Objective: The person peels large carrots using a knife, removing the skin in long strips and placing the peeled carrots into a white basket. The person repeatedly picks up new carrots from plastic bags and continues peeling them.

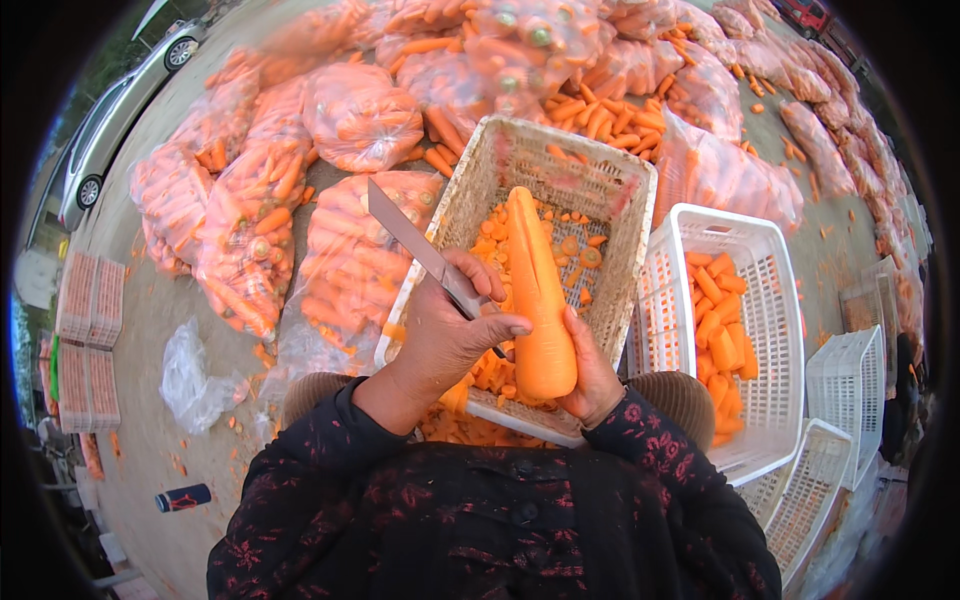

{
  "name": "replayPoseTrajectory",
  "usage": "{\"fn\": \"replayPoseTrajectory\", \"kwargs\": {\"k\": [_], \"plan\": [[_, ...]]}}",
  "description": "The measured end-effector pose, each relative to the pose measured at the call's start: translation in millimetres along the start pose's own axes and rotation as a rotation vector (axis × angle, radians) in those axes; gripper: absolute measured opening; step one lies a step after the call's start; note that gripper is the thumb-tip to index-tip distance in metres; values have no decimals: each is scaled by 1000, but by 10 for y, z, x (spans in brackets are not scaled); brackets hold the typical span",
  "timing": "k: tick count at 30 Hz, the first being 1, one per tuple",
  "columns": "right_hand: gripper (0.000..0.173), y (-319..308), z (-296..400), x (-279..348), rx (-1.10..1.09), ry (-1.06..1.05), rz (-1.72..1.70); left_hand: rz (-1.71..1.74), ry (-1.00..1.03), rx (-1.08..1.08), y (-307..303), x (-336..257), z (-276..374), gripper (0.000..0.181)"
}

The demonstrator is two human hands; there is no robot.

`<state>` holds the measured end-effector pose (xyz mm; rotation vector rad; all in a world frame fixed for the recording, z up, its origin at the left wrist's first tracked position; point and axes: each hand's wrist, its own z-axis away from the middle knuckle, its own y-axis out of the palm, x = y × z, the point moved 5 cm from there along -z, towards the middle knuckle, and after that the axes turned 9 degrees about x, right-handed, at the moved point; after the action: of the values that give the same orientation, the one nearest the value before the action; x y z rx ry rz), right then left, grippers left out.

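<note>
My left hand (pixel 450 322) grips a knife (pixel 409 232) by its handle, its blade pointing up and to the left. The thumb of that hand rests against a very large carrot (pixel 541 322). My right hand (pixel 590 375) holds the carrot's thick end from the right. A long split runs down the carrot from near its narrow tip. Both hands are above a stained white plastic crate (pixel 637 225) between my knees. Carrot ends and scraps (pixel 491 232) lie on the bottom of this crate.
At the right stands a cleaner white crate (pixel 780 360) with cut carrots (pixel 721 345); more crates (pixel 844 397) are beyond it. Clear plastic bags of carrots (pixel 364 116) surround the front. Loose carrots (pixel 607 120) lie behind the stained crate. A crumpled plastic bag (pixel 193 379) and a dark cylinder (pixel 183 498) are at left.
</note>
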<state>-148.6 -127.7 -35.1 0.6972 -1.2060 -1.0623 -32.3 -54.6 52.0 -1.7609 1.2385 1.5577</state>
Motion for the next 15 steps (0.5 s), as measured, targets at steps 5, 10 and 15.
{"fn": "replayPoseTrajectory", "kwargs": {"k": [5, 10, 15], "plan": [[53, -103, -18, -10, -109, -94, 106, 51, -419, 90, 58, 250, -46, 37], [46, -19, 15, 65, 22, -34, -29, 59, -458, 89, -85, 218, -42, 27], [43, -27, 17, 22, -58, -47, -79, 74, -380, 182, 151, 43, 9, 19]]}}
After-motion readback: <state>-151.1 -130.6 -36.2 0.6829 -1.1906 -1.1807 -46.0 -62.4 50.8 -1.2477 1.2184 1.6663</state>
